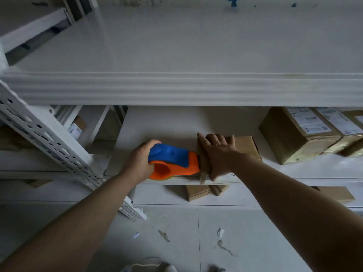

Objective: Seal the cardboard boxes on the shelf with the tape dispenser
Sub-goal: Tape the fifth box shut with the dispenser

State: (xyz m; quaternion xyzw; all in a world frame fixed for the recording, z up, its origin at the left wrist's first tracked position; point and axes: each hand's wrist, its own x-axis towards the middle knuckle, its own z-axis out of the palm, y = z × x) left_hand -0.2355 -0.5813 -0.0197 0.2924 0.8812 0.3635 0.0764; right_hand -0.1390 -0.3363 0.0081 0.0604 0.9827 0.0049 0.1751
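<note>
cardboard box (pixel 245 146) at shelf (pixel 294 169) front edge; long axis 9-to-3 | right hand (pixel 218 154) flat, fingers spread, pressing its top | left hand (pixel 137 161) wrapped round tape dispenser (pixel 172 161); nose touching box's 9 o'clock end | likely stroke: toward 3 o'clock

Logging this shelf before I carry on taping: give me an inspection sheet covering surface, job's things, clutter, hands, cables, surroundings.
Surface: white shelf board.
Job's things: small cardboard box; blue-and-orange tape dispenser against its left end.
Clutter: labelled boxes at right; brown boxes on the lower shelf.
Hands: left hand grips the dispenser; right hand presses flat on the box.
Cables: nothing seen.
Surroundings: perforated upright at left; stained floor below.
</note>
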